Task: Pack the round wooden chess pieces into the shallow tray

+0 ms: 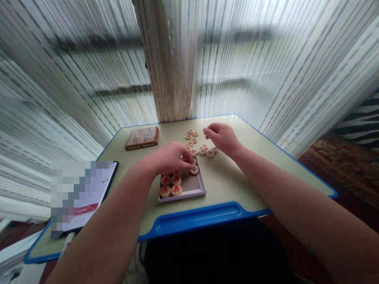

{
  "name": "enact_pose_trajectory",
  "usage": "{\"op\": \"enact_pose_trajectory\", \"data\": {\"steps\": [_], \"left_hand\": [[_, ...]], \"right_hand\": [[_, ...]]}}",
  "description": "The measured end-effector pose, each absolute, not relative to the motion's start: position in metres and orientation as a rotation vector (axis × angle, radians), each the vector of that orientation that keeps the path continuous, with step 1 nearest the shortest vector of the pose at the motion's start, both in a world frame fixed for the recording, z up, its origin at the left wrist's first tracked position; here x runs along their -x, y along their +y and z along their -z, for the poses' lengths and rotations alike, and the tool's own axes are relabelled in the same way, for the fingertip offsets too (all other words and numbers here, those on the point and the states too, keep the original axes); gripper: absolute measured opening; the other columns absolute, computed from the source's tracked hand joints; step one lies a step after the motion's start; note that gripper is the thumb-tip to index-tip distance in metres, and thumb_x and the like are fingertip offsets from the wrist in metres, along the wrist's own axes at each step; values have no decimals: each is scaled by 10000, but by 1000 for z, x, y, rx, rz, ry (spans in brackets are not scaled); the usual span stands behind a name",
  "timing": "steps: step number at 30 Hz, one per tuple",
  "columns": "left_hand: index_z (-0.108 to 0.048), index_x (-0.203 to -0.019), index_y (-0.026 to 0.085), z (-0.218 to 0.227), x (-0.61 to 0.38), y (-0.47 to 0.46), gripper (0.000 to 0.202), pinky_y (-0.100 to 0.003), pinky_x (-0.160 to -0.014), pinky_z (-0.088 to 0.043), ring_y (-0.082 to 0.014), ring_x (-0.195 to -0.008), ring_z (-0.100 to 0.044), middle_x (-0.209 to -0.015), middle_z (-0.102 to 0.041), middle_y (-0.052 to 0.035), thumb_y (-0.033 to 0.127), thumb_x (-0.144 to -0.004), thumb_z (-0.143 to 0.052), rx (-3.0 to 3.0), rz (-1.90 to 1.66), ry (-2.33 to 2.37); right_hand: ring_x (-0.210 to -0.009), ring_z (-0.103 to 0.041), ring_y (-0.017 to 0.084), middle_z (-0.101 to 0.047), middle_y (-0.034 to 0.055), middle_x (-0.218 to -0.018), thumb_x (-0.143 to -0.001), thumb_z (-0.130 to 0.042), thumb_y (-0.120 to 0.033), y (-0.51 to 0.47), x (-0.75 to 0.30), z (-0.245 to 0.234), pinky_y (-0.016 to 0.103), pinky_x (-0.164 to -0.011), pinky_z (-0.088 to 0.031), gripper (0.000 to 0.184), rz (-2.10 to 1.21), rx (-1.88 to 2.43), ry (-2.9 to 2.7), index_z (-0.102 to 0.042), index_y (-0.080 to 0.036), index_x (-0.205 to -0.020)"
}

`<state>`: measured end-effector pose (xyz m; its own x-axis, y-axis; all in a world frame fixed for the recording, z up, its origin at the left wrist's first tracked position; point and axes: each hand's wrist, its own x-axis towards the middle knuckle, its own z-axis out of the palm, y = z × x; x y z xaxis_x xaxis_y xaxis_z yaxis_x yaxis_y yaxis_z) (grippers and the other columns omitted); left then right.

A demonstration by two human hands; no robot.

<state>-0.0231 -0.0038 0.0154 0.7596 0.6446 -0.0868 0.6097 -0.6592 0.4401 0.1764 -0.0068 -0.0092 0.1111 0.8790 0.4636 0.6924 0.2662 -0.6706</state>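
Observation:
My left hand (175, 156) reaches over a shallow white box (192, 186), thumb and forefinger pinched at a Chinese chess piece (194, 170) with a dark character, near the box's right wall. Red-lettered pieces (176, 190) lie in rows along the left side of the box, some hidden beneath my hand. Past the box, on the right, my right hand (220, 137) hovers with its fingers curled together; whatever may be between the fingertips is hidden. Just left of and below it, several loose dark-lettered pieces (203, 152) are scattered on the table.
The pale tabletop (237, 181) has a raised blue rim (198, 219) at the front. A brown patterned box lid (142, 138) rests at the back left. On the left lies a tablet (97, 193) with a white cable (67, 241). Striped curtains (174, 59) hang behind the table.

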Motion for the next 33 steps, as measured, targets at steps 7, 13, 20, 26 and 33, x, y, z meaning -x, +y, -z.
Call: {"op": "enact_pose_trajectory", "data": {"steps": [7, 13, 20, 26, 33], "left_hand": [[-754, -783, 205, -12, 21, -4, 179, -233, -657, -430, -151, -719, -599, -775, -700, -20, 319, -685, -657, -2542, -48, 910], [-744, -808, 193, -12, 20, -3, 179, -232, -656, -427, -145, -719, -591, -789, -695, -22, 237, -703, -605, -2575, -37, 884], [-721, -794, 174, -17, 23, -3, 175, -225, -642, -417, -137, -713, -587, -767, -686, -20, 270, -728, -590, -2553, -105, 928], [-743, -870, 190, -14, 23, 0, 218, -238, -687, -430, -149, -751, -605, -842, -708, -34, 276, -742, -588, -2602, -146, 996], [-745, -892, 178, -14, 21, -3, 261, -232, -654, -430, -149, -724, -603, -839, -710, -46, 325, -781, -560, -2604, -163, 1006]], "right_hand": [[-563, -514, 112, -627, 30, -594, -783, -503, -306, -7, -176, 10, 254, -600, -372, 276, -260, 1493, -1624, -621, -144, -594], [-546, -508, 108, -628, 30, -585, -778, -496, -308, -4, -179, 12, 249, -577, -364, 276, -261, 1520, -1620, -633, -140, -608], [-538, -526, 108, -657, 44, -616, -783, -490, -297, -3, -182, 10, 239, -563, -379, 268, -259, 1557, -1606, -659, -134, -653], [-729, -616, 178, -716, 82, -813, -736, -524, -237, 3, -192, 15, 260, -635, -416, 224, -163, 1952, -1770, -722, -168, -816], [-803, -645, 257, -720, 138, -881, -728, -540, -271, 2, -199, 10, 305, -614, -430, 271, -186, 2263, -1940, -740, -165, -877]]}}
